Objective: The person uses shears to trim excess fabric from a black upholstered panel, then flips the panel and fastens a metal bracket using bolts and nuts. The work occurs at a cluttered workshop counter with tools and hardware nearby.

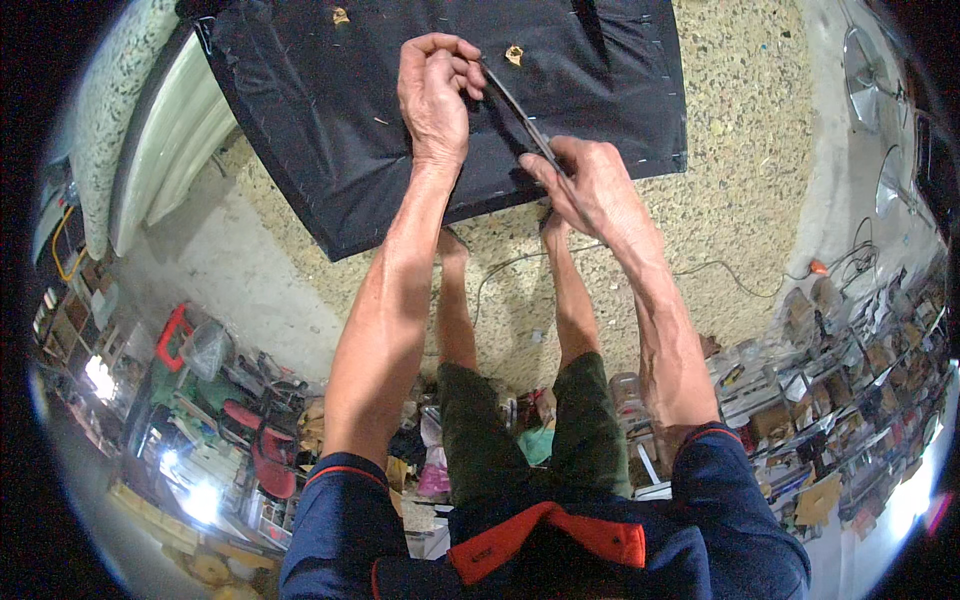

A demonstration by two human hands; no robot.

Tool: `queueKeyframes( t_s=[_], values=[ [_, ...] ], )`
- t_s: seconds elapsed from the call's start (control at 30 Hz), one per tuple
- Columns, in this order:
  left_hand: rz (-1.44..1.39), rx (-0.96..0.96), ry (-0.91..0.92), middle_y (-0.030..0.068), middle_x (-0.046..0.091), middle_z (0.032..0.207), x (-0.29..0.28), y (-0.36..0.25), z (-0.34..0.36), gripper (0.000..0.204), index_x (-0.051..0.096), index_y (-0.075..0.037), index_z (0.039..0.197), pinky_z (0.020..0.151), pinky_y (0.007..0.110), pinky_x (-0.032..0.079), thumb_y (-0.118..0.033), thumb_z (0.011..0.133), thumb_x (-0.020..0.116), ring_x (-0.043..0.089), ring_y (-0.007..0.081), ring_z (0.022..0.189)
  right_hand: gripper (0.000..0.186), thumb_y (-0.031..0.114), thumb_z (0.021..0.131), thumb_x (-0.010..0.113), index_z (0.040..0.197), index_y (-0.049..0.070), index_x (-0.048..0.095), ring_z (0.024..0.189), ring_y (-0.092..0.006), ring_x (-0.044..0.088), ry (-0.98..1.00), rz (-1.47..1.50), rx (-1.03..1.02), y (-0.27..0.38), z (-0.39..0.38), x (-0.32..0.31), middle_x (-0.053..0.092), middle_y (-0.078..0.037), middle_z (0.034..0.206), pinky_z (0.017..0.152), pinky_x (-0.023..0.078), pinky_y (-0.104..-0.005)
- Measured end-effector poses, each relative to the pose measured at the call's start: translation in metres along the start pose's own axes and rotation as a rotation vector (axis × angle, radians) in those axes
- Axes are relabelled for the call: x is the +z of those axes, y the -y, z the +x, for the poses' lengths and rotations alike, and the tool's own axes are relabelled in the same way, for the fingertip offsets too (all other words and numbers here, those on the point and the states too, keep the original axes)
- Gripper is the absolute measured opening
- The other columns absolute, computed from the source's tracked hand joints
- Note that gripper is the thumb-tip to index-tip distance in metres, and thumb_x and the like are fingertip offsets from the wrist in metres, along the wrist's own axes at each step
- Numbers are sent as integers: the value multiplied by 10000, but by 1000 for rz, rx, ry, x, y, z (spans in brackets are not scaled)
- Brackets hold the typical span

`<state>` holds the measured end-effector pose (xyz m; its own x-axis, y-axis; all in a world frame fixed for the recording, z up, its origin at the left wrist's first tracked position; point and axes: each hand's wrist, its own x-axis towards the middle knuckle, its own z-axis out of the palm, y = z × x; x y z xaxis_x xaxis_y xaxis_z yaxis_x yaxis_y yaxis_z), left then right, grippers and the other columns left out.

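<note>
Your navy cloth shirt with a red collar (720, 505) sits nearest the camera, on the near side of the black fabric panel (350, 130). Under and around that panel spreads a cream, dark-speckled foam mat (750, 110); being soft, it may let the panel shift if you lean on one corner. The panel itself shows small pale marks along its edges, probably staples, so a bare wrist dragged across them could get scratched. Right of the panel's near edge trails a thin dark cable (735, 278), which might catch a foot.

Your right hand (590, 185), above the panel's near edge, is wrapped firmly around a slim, dark, metal-looking tool (518, 108). Your left hand (437, 100), over the panel's middle, has its fingers curled in beside the tool's far end; I cannot tell whether they pinch it. A slip of the right grip could drive that tip into those fingertips or down through the cloth. The small tan scrap (514, 55) beyond them, if pressed under the panel, could leave a lump.
</note>
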<state>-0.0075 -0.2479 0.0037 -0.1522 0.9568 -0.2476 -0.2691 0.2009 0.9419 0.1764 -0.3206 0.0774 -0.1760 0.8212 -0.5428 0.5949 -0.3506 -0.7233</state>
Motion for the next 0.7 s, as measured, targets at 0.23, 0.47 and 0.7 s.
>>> queueKeyframes(
  t_s=[0.23, 0.47, 0.7],
  values=[
    [398, 70, 5, 38, 670, 925, 5, -1, 2, 165, 678, -19, 1137, 601, 227, 484, -71, 983, 705, 592, 94, 671, 413, 362, 1048, 699, 903, -24, 715, 538, -119, 511, 66, 476, 193, -18, -6, 7, 583, -32, 659, 511, 406, -322],
    [782, 401, 89, 37, 624, 911, 14, -1, -7, 153, 780, -62, 988, 615, 286, 510, -12, 844, 797, 580, 105, 652, 337, 341, 1079, 650, 992, 17, 662, 485, -64, 443, 206, 1189, 418, -12, -3, -1, 494, 39, 641, 439, 350, -249],
    [916, 626, 110, 99, 636, 954, 16, 1, -12, 123, 773, -50, 953, 674, 357, 546, -79, 849, 832, 647, 250, 722, 358, 367, 1112, 594, 1071, 19, 665, 506, -64, 476, 58, 1132, 300, -15, -19, 31, 525, 31, 654, 448, 379, -242]
  ],
)
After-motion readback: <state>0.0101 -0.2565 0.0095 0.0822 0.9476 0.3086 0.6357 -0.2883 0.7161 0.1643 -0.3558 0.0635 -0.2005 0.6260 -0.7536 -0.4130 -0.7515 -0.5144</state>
